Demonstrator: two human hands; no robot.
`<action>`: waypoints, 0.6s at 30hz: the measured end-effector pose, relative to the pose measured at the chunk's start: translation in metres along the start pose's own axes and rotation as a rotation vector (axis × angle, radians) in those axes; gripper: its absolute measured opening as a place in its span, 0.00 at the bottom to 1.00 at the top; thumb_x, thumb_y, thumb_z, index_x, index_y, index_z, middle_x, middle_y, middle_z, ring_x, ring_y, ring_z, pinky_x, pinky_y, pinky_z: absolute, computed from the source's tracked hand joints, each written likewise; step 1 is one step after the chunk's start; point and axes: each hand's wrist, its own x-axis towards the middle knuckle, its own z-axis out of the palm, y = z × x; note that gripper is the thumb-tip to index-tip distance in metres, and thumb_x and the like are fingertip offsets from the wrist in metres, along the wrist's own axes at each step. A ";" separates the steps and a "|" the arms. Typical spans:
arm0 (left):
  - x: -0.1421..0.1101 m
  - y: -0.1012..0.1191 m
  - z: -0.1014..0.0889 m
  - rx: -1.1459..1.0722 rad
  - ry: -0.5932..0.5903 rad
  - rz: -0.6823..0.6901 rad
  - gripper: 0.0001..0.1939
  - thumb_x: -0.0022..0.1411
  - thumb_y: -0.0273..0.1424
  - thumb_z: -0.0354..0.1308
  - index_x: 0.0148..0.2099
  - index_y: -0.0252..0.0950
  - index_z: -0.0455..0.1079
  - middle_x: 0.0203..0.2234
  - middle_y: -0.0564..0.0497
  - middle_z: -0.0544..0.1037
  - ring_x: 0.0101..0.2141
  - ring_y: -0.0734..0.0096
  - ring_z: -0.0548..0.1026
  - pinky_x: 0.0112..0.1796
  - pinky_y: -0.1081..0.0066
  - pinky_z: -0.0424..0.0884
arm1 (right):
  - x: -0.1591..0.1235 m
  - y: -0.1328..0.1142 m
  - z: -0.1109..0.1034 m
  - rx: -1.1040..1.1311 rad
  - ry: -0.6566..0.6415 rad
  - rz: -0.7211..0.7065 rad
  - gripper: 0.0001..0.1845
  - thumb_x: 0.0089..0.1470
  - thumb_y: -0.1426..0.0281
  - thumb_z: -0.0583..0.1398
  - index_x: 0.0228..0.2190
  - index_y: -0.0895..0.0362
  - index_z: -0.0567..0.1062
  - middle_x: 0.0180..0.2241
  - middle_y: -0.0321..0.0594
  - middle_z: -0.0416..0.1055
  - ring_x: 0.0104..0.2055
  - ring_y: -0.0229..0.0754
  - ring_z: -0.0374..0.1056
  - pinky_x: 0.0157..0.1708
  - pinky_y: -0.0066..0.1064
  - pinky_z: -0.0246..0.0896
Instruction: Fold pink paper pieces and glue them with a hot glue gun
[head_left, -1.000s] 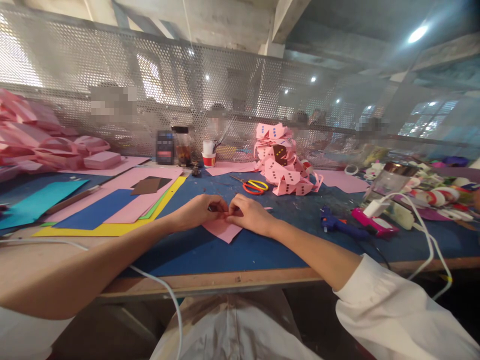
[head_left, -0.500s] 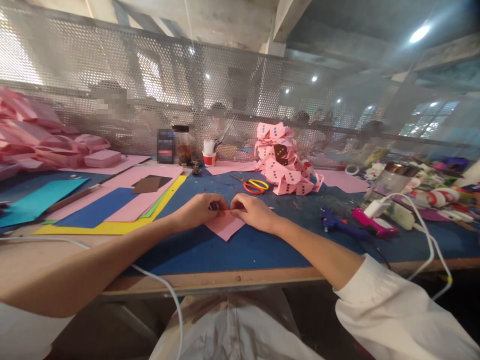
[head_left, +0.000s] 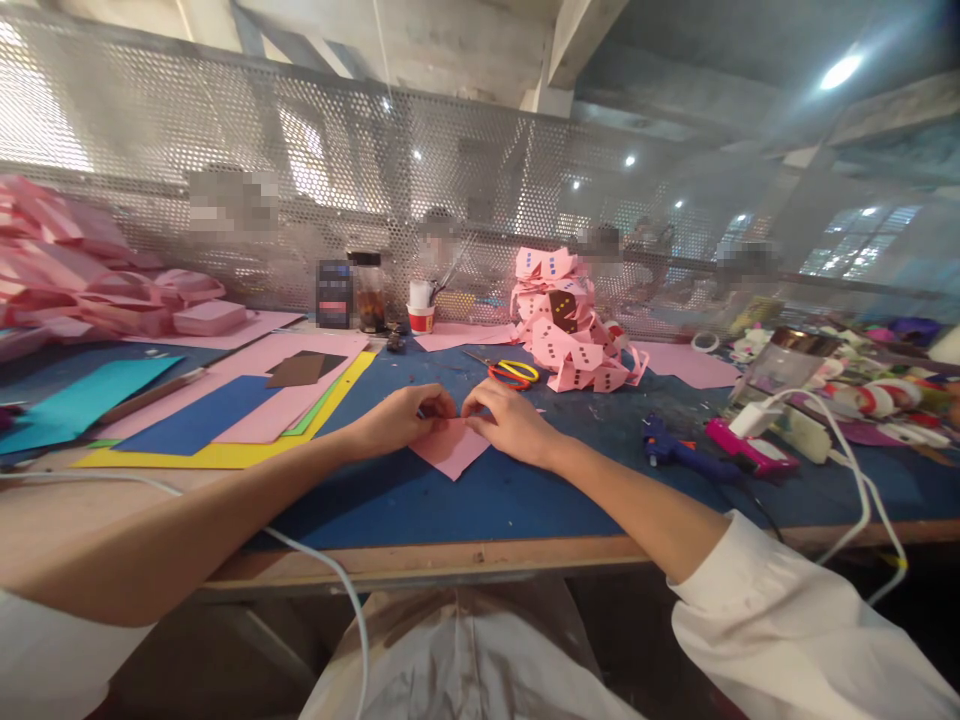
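A small piece of pink paper (head_left: 451, 455) lies on the blue table mat in front of me, one corner pointing toward me. My left hand (head_left: 409, 413) pinches its far left edge between thumb and fingers. At the far right edge, my right hand (head_left: 504, 418) has its thumb and fingertips closed on the same paper. The fingertips of both hands nearly meet and cover the paper's far side. Just beyond them rest scissors (head_left: 513, 374) with red and yellow handles. A stack of folded pink paper shapes with printed dots (head_left: 574, 320) stands behind the scissors.
Coloured sheets, including a blue one (head_left: 199, 415), lie at left beside a pink paper heap (head_left: 82, 270). A jar (head_left: 369, 295) and a paper cup (head_left: 421, 318) stand at the back. On the right are a blue glue gun (head_left: 682, 450), a glass jar (head_left: 784, 365) and white cables (head_left: 862, 480).
Both hands keep their hold on the pink paper, with only a tiny shift of the fingers. The view has moved very slightly.
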 end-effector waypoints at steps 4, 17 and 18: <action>0.003 -0.004 -0.006 -0.071 0.001 -0.019 0.09 0.57 0.33 0.57 0.38 0.33 0.71 0.31 0.49 0.77 0.33 0.67 0.73 0.35 0.70 0.68 | 0.000 -0.007 -0.008 -0.059 -0.005 -0.124 0.16 0.48 0.83 0.57 0.37 0.54 0.73 0.44 0.41 0.69 0.50 0.44 0.64 0.54 0.39 0.55; 0.004 -0.003 -0.015 -0.197 0.052 -0.101 0.14 0.54 0.39 0.62 0.38 0.33 0.72 0.34 0.48 0.78 0.35 0.67 0.74 0.37 0.69 0.68 | -0.004 -0.015 -0.014 -0.220 -0.118 -0.224 0.22 0.47 0.81 0.60 0.45 0.54 0.70 0.51 0.44 0.66 0.56 0.50 0.57 0.57 0.45 0.52; 0.004 -0.002 -0.016 -0.207 0.055 -0.111 0.15 0.53 0.39 0.63 0.38 0.33 0.72 0.34 0.48 0.78 0.35 0.67 0.74 0.38 0.69 0.67 | -0.004 -0.015 -0.014 -0.223 -0.114 -0.221 0.22 0.47 0.81 0.60 0.45 0.54 0.70 0.52 0.44 0.65 0.56 0.50 0.57 0.57 0.45 0.51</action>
